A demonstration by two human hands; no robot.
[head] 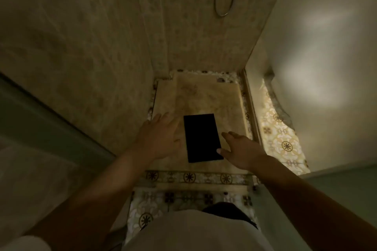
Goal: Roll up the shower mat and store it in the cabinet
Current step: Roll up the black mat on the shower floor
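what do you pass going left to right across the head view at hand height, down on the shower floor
left hand → black mat → right hand → shower threshold rail → bright patterned floor tiles

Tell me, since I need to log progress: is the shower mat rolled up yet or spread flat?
Spread flat: the black shower mat lies as a full rectangle on the shower floor, no curl showing.
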